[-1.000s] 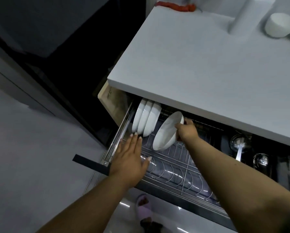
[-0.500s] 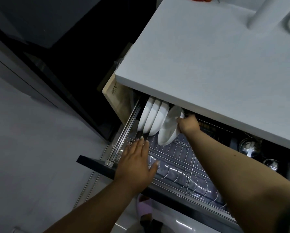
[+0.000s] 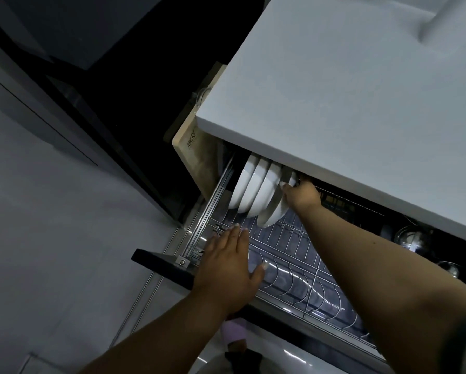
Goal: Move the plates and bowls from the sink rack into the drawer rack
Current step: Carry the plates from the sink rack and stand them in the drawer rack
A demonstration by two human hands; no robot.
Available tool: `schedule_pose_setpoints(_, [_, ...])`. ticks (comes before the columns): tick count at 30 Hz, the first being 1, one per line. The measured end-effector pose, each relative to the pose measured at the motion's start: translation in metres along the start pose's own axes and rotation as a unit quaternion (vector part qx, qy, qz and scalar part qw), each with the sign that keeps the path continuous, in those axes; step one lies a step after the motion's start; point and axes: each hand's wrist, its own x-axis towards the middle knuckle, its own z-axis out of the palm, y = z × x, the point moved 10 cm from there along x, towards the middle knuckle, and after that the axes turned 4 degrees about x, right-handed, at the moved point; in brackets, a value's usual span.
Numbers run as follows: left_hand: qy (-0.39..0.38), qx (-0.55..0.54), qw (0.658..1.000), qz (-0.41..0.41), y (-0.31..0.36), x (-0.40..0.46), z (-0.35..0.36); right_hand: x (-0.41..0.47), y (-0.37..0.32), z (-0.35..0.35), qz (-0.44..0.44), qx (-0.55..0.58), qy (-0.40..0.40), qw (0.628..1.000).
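Right hand [image 3: 303,197] grips fourth bowl [image 3: 273,211] rim, seated against three racked bowls [image 3: 253,188] under countertop edge [image 3: 334,171]. Left hand [image 3: 227,268] flat, fingers spread, over drawer rack [image 3: 307,268] front wires; slots rightward free.

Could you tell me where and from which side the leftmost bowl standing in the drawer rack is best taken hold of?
Probably by its upper rim. The leftmost bowl stands on edge in the drawer rack, its right face close against the next bowl, with the countertop overhanging. Only the top and front edge are exposed, so come from above and in front, pinching the rim.
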Motion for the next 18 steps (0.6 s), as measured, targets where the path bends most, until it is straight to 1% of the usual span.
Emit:
schedule_pose_setpoints(3, [0.004,-0.002,1.000,0.004,0.001,0.000,0.000,0.004,0.000,0.005,0.004,-0.002,-0.007,1.000])
schedule_pose_setpoints(12, [0.041,-0.012,0.999,0.013,-0.001,0.000,0.000,0.009,-0.009,0.016,0.010,-0.061,-0.024,0.998])
schedule_pose_setpoints(18, [0.051,-0.012,0.999,0.014,0.000,-0.001,-0.003,0.001,-0.012,0.021,-0.007,-0.072,-0.005,0.997])
